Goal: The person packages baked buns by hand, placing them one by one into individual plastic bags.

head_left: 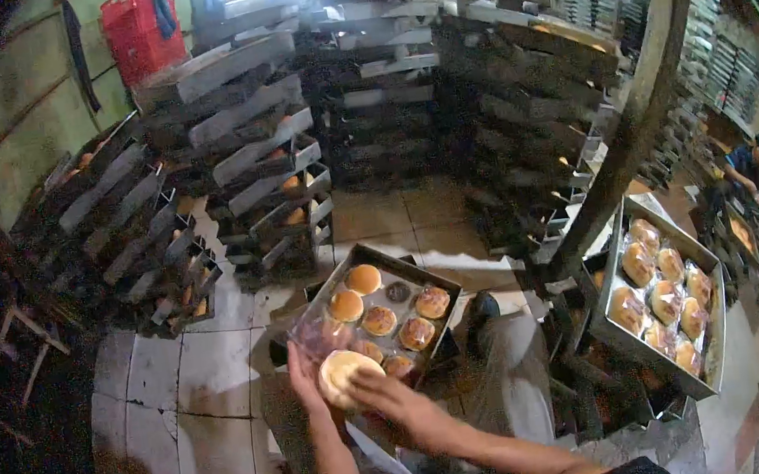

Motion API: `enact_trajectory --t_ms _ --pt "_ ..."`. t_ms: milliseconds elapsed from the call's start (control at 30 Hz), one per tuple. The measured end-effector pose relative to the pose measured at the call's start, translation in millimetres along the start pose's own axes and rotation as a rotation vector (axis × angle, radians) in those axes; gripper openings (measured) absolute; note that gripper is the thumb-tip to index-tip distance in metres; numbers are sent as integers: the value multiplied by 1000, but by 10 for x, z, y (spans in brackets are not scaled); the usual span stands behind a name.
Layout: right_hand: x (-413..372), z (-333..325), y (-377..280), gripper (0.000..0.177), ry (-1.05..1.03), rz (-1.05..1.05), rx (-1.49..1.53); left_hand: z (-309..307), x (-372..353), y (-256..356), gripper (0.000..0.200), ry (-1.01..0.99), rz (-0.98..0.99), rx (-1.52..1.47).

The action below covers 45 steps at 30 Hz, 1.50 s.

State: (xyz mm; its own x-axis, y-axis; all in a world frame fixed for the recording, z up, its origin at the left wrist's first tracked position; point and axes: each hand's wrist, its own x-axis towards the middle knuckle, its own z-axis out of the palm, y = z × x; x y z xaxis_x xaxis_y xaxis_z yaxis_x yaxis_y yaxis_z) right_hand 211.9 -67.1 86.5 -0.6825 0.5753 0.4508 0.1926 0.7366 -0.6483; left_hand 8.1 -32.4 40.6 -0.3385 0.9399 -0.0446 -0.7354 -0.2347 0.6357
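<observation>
A round bun, its pale side turned up, is between my two hands over the near corner of a metal tray. My left hand is upright along the bun's left side, its fingers partly hidden behind it. My right hand comes in from the right, with its fingers over the bun's lower right edge. Something clear and blurred, like a plastic bag, shows just above the bun. The tray holds several golden buns, some with browned tops.
At the right, another metal tray holds several buns in clear wrapping and rests on stacked trays. Tall tray stacks stand around the tiled floor. A slanted wooden post rises at the right. A co-worker is farther back.
</observation>
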Motion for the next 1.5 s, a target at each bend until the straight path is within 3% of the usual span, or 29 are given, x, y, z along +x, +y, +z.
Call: enact_trajectory --t_ms 33,67,133,200,267,333,400,467,500,533,600,633,667,733,800,867,933,967,1033,1067,1133,1200,1267,1300,1333,1400,1433,1467,1500 --pt "20 27 -11 64 -98 7 -9 -55 -40 -14 59 -102 -15 -55" --pt "38 167 106 66 -60 -2 45 -98 -89 -64 58 -204 -30 -109" --pt "146 324 276 68 -32 188 11 -167 -110 -424 56 25 132 126" --pt "232 368 271 65 -51 196 -57 -118 -125 -706 55 237 236 276" --pt "277 459 326 61 -72 202 -117 -197 -151 -578 55 124 119 84" --pt "251 494 362 48 -81 270 89 -117 -228 -433 57 6 6 -118" --pt "336 437 107 33 80 797 769 -113 -252 -481 58 -51 -55 -223" --pt "263 265 173 26 -202 415 484 -175 -149 -634 60 12 -171 -363" --pt "106 129 286 22 -529 320 595 -192 -127 -702 62 283 -57 -182" --pt "91 -21 301 22 -528 305 601 -205 -104 -590 62 297 -17 -202" --pt "32 -236 251 18 -1019 342 987 -216 -175 -312 60 145 0 -164" --pt "-15 -238 271 21 -731 568 1029 -185 -190 -194 58 175 -49 -186" --pt "-31 -225 249 21 -741 560 1034 -124 -318 -89 59 267 -114 -186" --pt "79 -105 126 29 152 302 187 -68 -655 1 65 235 -142 -12" --pt "24 -12 77 26 92 107 291 57 -1191 80 65 167 -130 116" --pt "-51 212 119 19 105 73 411 -120 -1515 170 65 115 -143 263" --pt "15 269 69 15 185 102 485 -379 -1650 476 58 377 -693 853" --pt "52 298 49 12 202 182 553 -324 -1704 509 58 388 -693 878" --pt "200 366 32 11 238 253 640 167 -1683 676 38 364 282 1604" --pt "259 400 42 13 211 269 687 135 -1606 749 38 355 282 1623" --pt "360 395 6 18 150 312 768 89 -1404 849 28 90 467 1344" --pt "365 250 -227 21 201 284 811 111 -1416 903 22 125 434 1326" --pt "293 -68 -501 20 208 -4 354 -140 -1431 942 27 23 410 1082" --pt "208 -93 -614 18 228 14 379 -194 -1445 886 27 -31 422 861" --pt "175 -10 -557 18 220 10 375 -50 -1458 889 27 -26 427 855" --pt "131 81 -415 19 139 83 494 199 -1537 876 25 156 91 787" --pt "126 67 -379 19 88 123 474 115 -1496 864 24 101 27 921" --pt "107 56 -389 19 65 139 457 14 -1478 847 24 110 14 892" --pt "146 6 -443 19 66 118 485 -74 -1422 826 24 34 155 954"
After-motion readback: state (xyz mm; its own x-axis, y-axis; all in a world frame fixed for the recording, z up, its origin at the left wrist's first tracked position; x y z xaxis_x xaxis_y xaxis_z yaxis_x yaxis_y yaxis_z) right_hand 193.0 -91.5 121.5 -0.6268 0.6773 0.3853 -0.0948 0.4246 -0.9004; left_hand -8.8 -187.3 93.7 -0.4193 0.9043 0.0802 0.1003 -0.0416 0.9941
